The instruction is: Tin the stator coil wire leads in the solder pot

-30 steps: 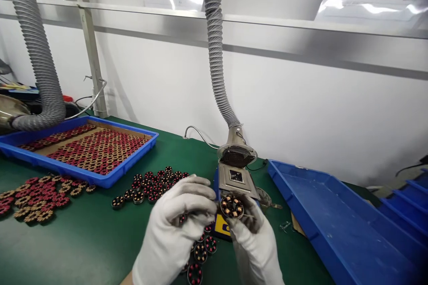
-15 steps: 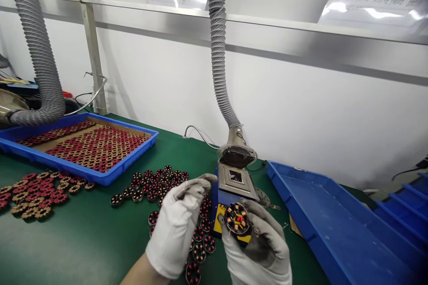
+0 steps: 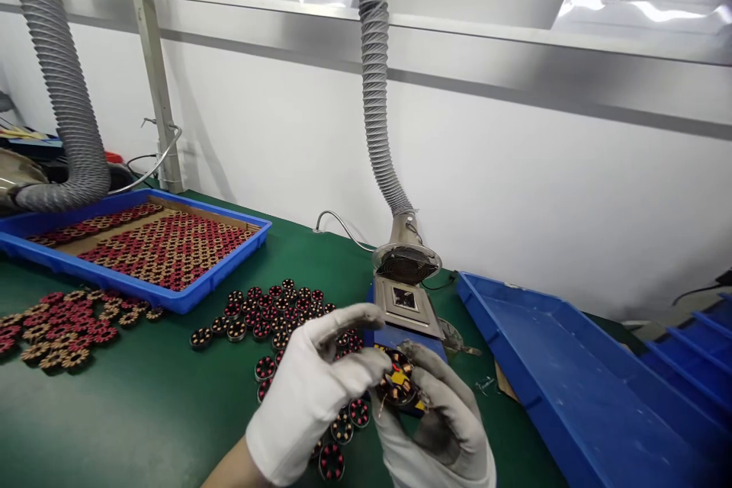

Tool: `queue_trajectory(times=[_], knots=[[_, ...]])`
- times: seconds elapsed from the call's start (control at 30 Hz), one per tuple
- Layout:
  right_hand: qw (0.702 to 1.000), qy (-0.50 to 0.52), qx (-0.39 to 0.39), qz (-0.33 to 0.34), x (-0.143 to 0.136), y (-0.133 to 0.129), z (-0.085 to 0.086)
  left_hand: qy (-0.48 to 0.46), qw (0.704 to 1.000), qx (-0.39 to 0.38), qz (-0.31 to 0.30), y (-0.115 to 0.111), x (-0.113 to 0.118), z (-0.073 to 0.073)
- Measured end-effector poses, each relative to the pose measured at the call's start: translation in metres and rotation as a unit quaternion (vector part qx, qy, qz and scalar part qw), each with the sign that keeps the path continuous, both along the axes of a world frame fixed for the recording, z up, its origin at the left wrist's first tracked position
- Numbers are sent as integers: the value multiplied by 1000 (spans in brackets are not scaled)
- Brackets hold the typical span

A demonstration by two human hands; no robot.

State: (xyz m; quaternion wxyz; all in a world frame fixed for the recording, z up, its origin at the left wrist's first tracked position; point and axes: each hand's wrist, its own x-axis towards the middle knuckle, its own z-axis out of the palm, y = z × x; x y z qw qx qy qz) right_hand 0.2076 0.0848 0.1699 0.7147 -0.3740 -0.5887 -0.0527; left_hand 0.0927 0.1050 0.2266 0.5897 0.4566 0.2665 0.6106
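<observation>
White gloves with dirty grey fingers cover both hands. My right hand (image 3: 443, 415) grips a round ring part (image 3: 399, 379) with copper windings by its edges, above the front of the solder pot (image 3: 409, 305). Fingertips of my left hand (image 3: 314, 389) touch or nearly touch the ring's left side; its thumb and index finger are apart, and nothing shows between them. Many similar rings (image 3: 260, 329) with black rims and red or copper segments lie to the left and beneath my left hand.
A blue tray (image 3: 206, 288) of red and tan cores stands at the left, with a loose pile of cores (image 3: 62, 328) before it. Another blue tray (image 3: 549, 351) lies at the right. A grey hose (image 3: 374, 84) hangs over the pot.
My left hand has moved right to the ring, its thumb and index finger spreading. My right hand still holds the ring, now shifted slightly left and partly covered.
</observation>
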Motion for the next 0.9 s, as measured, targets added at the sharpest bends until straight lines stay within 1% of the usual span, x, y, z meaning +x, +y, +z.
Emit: queue_trajectory(times=[0.1, 0.2, 0.33, 0.37, 0.47, 0.5, 0.53, 0.57, 0.63, 0.73, 0.8, 0.87, 0.9], knots=[[999, -42, 6, 13, 1, 1, -2, -2, 999, -42, -21, 0, 2, 2], [999, -47, 4, 17, -2, 1, -1, -12, 999, -34, -21, 2, 0, -2], [1000, 14, -17, 16, -6, 0, 2, -86, 995, 5, 54, 8, -5, -8], [1000, 15, -20, 17, -7, 0, 3, -92, 994, 10, 49, 9, -6, -8], [999, -21, -14, 20, -7, 1, 1, -43, 998, -8, -33, 8, -2, -5], [999, -32, -11, 19, -7, 1, 1, -27, 998, -18, -51, 7, -1, -4], [999, -37, -11, 17, -7, 2, 0, -18, 998, -27, -55, 5, 1, -4], [999, -37, -13, 17, -7, 2, -1, -20, 998, -33, -44, 5, 2, -4], [999, -26, -21, 16, -7, 3, -1, -53, 998, -25, -14, 4, 2, -6], [999, -11, -28, 11, -7, 3, 0, -137, 989, -4, 53, 7, -3, -8], [999, -7, -33, 16, -8, 4, 1, -171, 980, 9, 98, 9, -9, -7], [998, 4, -43, 34, -9, 3, 1, -162, 978, 23, 126, 9, -16, -5], [998, 16, -50, 45, -9, 2, 1, -139, 981, 28, 136, 8, -22, -5]])
